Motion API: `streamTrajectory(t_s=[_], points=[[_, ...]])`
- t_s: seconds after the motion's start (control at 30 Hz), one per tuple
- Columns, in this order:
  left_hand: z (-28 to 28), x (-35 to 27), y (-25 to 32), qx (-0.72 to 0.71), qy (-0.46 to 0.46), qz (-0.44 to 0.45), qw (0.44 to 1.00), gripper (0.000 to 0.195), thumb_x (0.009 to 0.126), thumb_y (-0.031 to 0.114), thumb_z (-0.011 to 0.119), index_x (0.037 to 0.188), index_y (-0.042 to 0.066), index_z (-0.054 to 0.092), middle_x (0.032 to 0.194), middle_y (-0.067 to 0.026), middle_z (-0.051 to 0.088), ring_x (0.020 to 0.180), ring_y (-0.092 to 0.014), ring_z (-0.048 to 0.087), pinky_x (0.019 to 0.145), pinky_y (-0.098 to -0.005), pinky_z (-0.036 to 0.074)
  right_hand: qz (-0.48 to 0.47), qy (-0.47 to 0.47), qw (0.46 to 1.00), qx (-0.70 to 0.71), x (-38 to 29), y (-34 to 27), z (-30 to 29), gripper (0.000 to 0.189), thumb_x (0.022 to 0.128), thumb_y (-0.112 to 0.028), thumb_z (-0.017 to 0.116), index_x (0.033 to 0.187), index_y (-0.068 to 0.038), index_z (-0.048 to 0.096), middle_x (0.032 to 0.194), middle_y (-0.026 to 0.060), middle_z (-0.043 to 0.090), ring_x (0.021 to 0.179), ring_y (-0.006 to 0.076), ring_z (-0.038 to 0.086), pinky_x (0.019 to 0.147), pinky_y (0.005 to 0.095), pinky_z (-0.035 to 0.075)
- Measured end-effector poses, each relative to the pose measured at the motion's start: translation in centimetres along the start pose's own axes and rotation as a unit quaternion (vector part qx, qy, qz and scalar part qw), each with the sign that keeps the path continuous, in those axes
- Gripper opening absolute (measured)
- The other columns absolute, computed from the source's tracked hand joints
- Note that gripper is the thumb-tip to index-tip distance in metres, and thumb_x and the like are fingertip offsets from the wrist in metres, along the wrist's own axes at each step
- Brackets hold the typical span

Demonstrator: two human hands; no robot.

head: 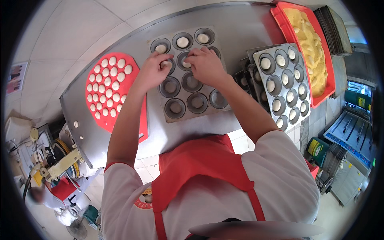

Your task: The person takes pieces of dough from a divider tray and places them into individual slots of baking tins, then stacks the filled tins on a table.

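Note:
A metal muffin pan (207,116) lies before me on the steel table. My left hand (153,72) is over its left side, with a white dough ball (165,64) between thumb and fingers at a second-row cup. The fingertips of my right hand (207,64) are on another dough ball (186,64) at the middle cup of that row. Along the far row, each cup holds a ball, such as the one in the middle cup (182,42). No dough shows in the visible nearer cups, such as the front left cup (175,108). My right hand and forearm partly hide the right column.
To the left, a red board (120,87) bears several rows of dough balls. At right, a filled muffin pan (280,79) tops a stack, beside a red tub (325,60) of yellow crumbly material. Stray dough bits (76,124) dot the steel table (90,144). Another person (55,196) is at lower left.

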State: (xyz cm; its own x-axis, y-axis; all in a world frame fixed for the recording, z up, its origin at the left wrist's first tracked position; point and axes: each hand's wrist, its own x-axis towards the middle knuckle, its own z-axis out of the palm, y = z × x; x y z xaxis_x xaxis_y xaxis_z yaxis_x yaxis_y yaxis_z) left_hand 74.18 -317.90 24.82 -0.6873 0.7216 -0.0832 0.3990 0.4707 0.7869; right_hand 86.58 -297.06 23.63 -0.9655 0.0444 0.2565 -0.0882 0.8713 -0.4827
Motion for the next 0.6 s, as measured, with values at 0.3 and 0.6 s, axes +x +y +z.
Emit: streamTrajectory(t_s=[0.3,0.6], points=[[-1.9,-2.8,-3.2,0.187,0.134,0.158,0.960,0.029,0.082,0.007,0.078,0.110,0.012,0.077,0.113,-0.0069,0.066,0.108,-0.029,0.062,0.095,-0.0426,0.051,-0.057,-0.018,0.996,0.067,3.1,-5.8,4.3,0.016,0.086,-0.009,0.071,0.101,-0.009,0.078,0.098,0.0100,0.072,0.094,0.0345,0.068,0.086,0.0474,0.054],[-9.4,-25.9,-15.3,0.015,0.387,-0.207,0.899,0.028,0.093,0.016,0.075,0.118,0.003,0.071,0.111,-0.0163,0.066,0.101,-0.033,0.069,0.080,-0.0442,0.058,0.041,-0.115,0.971,0.205,4.3,-17.9,9.6,0.017,0.095,-0.019,0.068,0.100,-0.007,0.078,0.100,0.0137,0.071,0.094,0.0341,0.070,0.086,0.0445,0.057]])
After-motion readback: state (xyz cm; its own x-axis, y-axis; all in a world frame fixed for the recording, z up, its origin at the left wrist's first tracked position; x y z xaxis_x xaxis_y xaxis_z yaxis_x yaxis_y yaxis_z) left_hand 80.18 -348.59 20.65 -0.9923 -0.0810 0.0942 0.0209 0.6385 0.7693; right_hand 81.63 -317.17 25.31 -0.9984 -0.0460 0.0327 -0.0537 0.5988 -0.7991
